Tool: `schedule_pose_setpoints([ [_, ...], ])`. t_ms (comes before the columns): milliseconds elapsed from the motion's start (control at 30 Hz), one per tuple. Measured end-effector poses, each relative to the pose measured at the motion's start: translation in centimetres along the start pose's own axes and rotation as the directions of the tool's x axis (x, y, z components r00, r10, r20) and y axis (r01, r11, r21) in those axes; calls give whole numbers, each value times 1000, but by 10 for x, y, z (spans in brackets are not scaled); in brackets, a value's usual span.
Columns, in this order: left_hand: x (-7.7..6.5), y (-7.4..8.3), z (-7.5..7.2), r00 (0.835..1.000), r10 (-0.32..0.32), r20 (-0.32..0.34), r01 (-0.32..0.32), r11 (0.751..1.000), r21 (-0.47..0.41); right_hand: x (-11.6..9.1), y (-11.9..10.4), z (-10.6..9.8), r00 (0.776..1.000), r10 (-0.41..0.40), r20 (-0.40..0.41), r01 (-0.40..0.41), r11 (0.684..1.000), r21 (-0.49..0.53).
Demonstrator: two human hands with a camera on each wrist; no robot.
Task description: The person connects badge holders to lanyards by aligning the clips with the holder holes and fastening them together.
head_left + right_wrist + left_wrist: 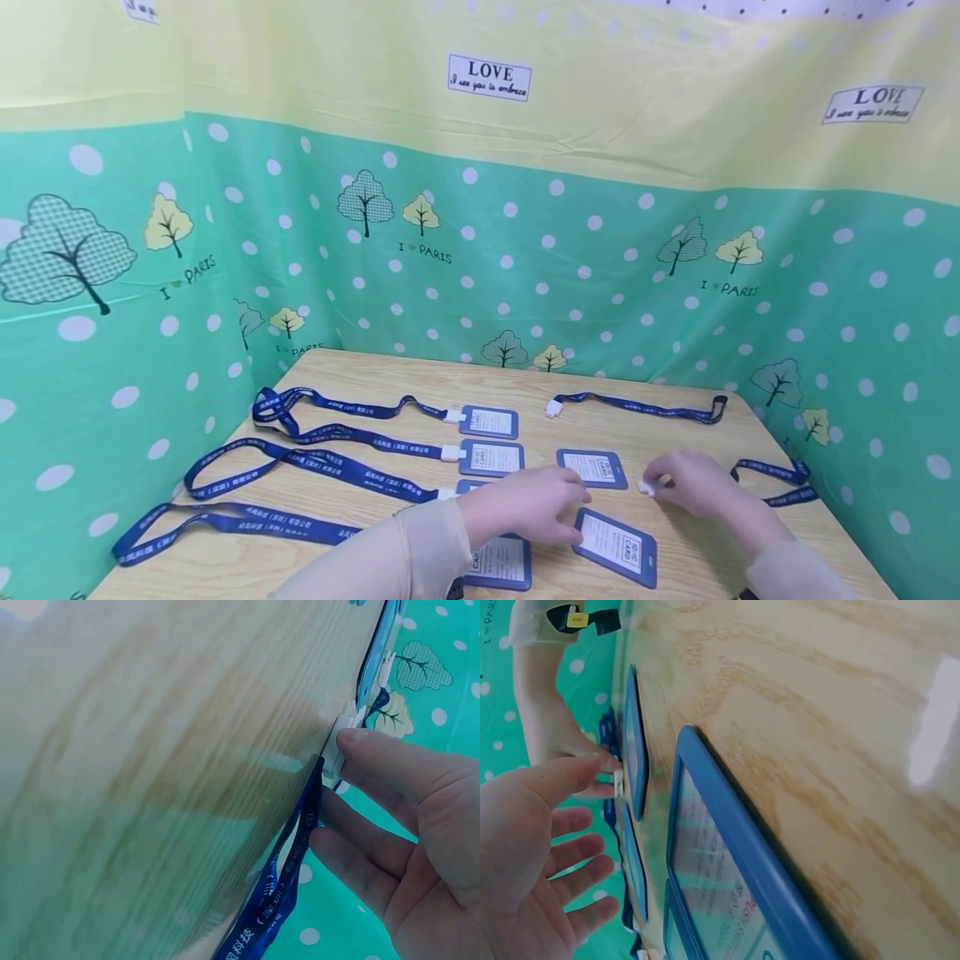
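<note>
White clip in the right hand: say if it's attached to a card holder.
Unattached: the head view shows a gap between the white clip, pinched by the right hand, and the nearest card holder.

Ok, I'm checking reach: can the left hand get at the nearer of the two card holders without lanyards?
Probably yes: the left hand looks empty, close beside that card holder, with nothing seen between. The right hand, pinching a white clip, is clear of it.

Showed white-printed navy on lanyards (277, 526), white on clips (452, 453), blue-edged white on badges (491, 458), yellow and white-dotted green on curtain (480, 275).
</note>
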State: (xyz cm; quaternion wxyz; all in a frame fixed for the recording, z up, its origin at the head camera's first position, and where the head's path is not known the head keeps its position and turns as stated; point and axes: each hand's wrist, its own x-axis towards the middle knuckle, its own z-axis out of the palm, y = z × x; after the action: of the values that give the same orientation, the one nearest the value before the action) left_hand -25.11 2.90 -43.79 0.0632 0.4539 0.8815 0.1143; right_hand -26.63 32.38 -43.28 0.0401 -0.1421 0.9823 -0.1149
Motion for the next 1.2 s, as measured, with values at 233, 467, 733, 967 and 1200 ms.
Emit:
schedule_pose_setpoints([
  [233,-5,-2,2,1000,8,-2,-8,1000,12,-8,-3,-2,1000,12,28,-12,1000,-14],
  [467,-7,-6,4,1000,22,12,-22,1000,-7,-16,-7,-4,998,34,59,-34,999,-2],
  [733,-8,-6,2,999,34,9,-34,999,7,-22,-9,-1,997,52,63,-52,999,4],
  [967,-6,-3,-5,1000,19,-12,-19,1000,19,-21,-9,-1,998,29,59,-30,999,20],
  [1200,1,4,-13,999,4,-37,-4,1000,7,-21,-8,-1,997,48,60,-50,998,33],
])
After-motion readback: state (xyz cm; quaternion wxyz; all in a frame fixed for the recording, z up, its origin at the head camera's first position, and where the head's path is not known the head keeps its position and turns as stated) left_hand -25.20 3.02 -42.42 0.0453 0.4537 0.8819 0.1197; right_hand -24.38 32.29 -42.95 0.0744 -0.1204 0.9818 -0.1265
